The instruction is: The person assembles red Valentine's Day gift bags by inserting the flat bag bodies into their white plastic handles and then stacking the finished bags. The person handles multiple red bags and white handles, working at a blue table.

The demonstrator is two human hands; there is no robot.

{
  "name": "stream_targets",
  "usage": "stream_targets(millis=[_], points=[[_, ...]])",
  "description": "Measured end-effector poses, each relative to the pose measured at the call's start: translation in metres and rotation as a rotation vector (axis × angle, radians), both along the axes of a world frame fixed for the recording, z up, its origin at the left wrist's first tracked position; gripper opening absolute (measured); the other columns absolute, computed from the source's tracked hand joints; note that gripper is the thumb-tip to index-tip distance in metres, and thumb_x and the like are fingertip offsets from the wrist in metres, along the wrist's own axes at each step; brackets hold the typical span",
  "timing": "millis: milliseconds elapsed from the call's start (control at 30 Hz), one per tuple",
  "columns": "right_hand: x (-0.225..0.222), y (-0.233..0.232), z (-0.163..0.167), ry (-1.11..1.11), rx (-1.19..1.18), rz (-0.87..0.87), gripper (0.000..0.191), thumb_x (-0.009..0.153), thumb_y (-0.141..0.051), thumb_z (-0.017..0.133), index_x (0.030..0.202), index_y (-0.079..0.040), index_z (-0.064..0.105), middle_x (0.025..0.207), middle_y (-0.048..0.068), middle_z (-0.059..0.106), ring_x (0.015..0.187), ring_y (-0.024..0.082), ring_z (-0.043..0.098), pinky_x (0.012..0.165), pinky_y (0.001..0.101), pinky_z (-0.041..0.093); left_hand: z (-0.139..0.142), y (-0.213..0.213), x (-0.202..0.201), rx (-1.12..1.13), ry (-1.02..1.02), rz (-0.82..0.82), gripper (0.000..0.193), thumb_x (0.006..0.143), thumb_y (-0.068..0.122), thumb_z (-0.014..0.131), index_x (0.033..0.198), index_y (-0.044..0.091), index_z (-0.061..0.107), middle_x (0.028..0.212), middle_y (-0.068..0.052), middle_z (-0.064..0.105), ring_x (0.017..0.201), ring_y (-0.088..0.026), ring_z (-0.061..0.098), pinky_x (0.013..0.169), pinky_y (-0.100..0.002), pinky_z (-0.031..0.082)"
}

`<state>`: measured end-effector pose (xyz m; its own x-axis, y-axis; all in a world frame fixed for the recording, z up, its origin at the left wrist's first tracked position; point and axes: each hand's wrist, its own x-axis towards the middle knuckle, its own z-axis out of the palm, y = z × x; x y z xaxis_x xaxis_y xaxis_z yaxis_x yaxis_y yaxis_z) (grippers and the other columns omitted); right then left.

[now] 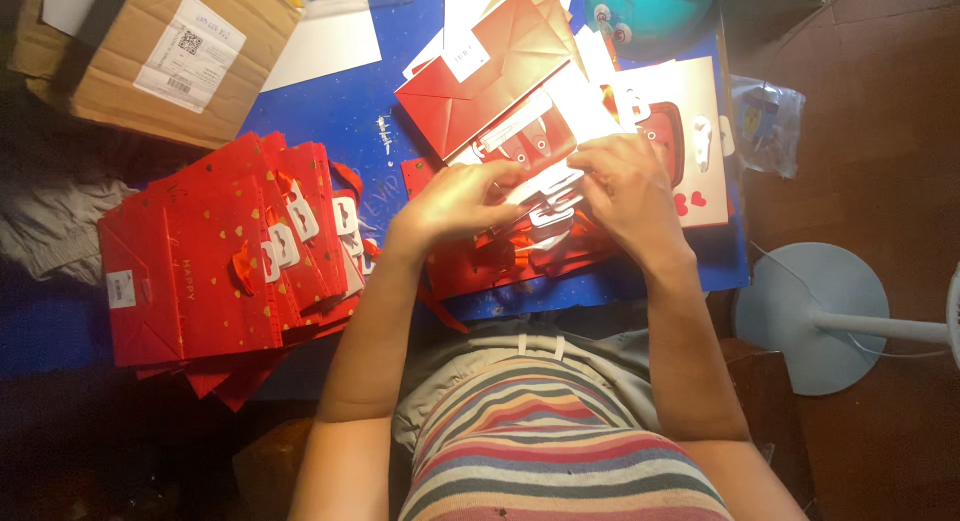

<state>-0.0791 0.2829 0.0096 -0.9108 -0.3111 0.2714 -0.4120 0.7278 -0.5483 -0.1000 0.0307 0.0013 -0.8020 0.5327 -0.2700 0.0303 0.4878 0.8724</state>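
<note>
My left hand (pixel 452 203) and my right hand (pixel 625 186) meet over a flat red gift bag (pixel 470 266) lying on a blue table (pixel 345 111). Both hands pinch small white hang tabs (pixel 548 203) and a white strip at the bag's top edge. Beneath and behind the hands lies a pile of red gift bags (pixel 490 76) with white labels. A white bag with red hearts (pixel 690 141) lies just right of my right hand.
A fanned stack of red gift bags with gold hearts (pixel 215 261) covers the table's left side. A cardboard box (pixel 150 51) sits at the far left corner, a teal round object (pixel 650 11) at the far edge. A clear plastic bag (pixel 765 121) and a fan base (pixel 815 316) are on the floor at right.
</note>
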Motion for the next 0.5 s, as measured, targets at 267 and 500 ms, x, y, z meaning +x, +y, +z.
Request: stream_targets(millis=[267,500], points=[[-0.012,-0.001,0.003,0.073,-0.084,-0.043,0.026,0.097,-0.011,0.073,0.122,-0.006,0.072,0.121,0.009,0.069,0.123,0.029,0.058,0.106,0.0447,0.041,-0.036,0.023,0.001,-0.185,0.459,0.334,0.020,0.096,0.026,0.066,0.101,0.009,0.075,0.087,-0.012,0.077,0.082,-0.032,0.073,0.075,-0.045,0.055],[-0.002,0.007,0.017,0.085,-0.238,-0.111,0.029,0.093,-0.012,0.076,0.121,-0.006,0.070,0.136,0.016,0.058,0.130,0.035,0.053,0.110,0.0435,0.044,-0.033,0.015,0.000,-0.141,0.312,0.348,0.024,0.093,0.031,0.066,0.099,0.010,0.076,0.089,-0.011,0.078,0.082,-0.029,0.076,0.075,-0.041,0.056]])
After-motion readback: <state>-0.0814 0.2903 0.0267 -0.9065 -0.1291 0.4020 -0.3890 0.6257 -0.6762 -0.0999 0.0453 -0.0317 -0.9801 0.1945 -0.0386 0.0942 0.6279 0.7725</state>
